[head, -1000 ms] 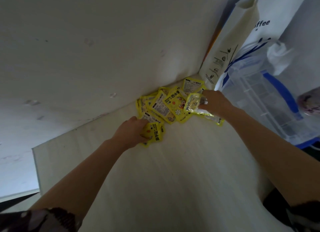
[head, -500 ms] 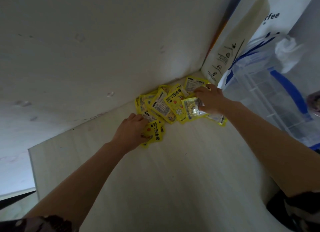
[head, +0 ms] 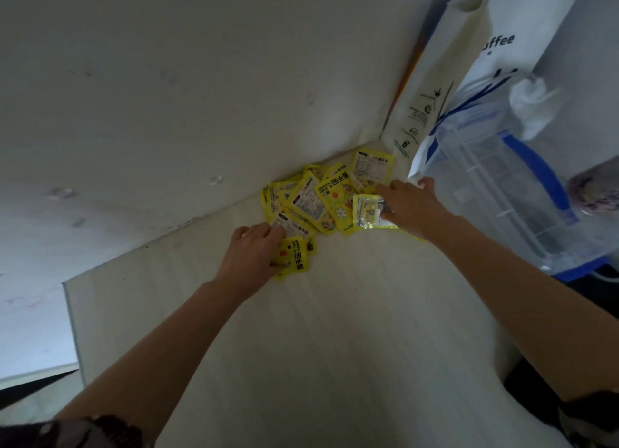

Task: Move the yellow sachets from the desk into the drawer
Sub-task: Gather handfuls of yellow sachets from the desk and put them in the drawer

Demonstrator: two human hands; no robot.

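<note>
A pale wooden desk [head: 335,347] with a faint grain is seen from above, and it is pushed into a corner formed by a plain off-white wall [head: 201,79]. At the far right a white paper bag [head: 445,89] with dark printing, the letters "offee" among it, is leaned against the corner. Just in front of the bag a clear plastic storage box [head: 502,193] with blue handles is placed on the right side. The drawer is not shown in the view.

Compared with half a second ago, the right hand [head: 412,206] has been shifted slightly toward the near side and the right of the pile, and the glossy sachet [head: 368,211] is now held at its near right edge. The left hand [head: 251,253] has hardly been moved.

The yellow sachets [head: 321,199] are heaped in the far corner of the desk, overlapped at many angles, against the wall. They are flat and bright yellow, with black characters, small flower drawings and white label panels. One sachet [head: 296,256] lies nearest, half under the left hand. The fingers of the left hand are curled down on this near left edge of the pile, pressed on the packets. The fingers of the right hand are closed on the glossy sachet.
</note>
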